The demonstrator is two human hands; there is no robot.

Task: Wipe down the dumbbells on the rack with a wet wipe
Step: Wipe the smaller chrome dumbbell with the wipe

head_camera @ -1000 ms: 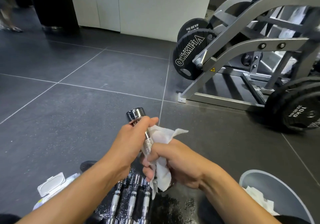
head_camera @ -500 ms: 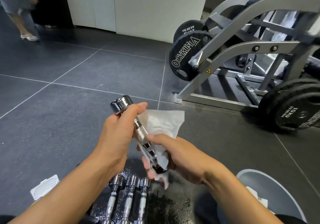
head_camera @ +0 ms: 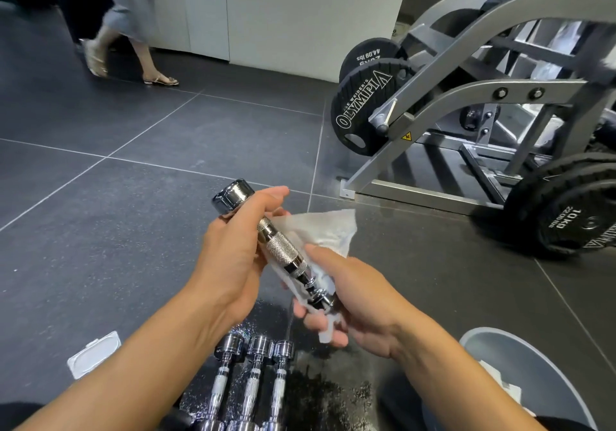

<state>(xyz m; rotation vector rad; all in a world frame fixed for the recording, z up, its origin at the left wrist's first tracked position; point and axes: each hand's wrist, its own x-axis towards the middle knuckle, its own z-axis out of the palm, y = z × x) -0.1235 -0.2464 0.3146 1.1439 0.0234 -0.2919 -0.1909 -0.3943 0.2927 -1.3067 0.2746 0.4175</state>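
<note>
Nearest, three small chrome dumbbells are lying side by side on a dark wet surface, with a grey round plastic bin sitting to their right. Above them the left hand is gripping the upper handle of a fourth chrome knurled dumbbell, tilted in mid-air, while the right hand is clutching a white wet wipe around its lower end. Farther off, black round weight plates are hanging on a grey steel machine frame.

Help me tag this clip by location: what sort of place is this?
Most likely a gym: black weight plates hang on a grey steel machine frame, and chrome dumbbells lie on the dark tiled floor.
</note>
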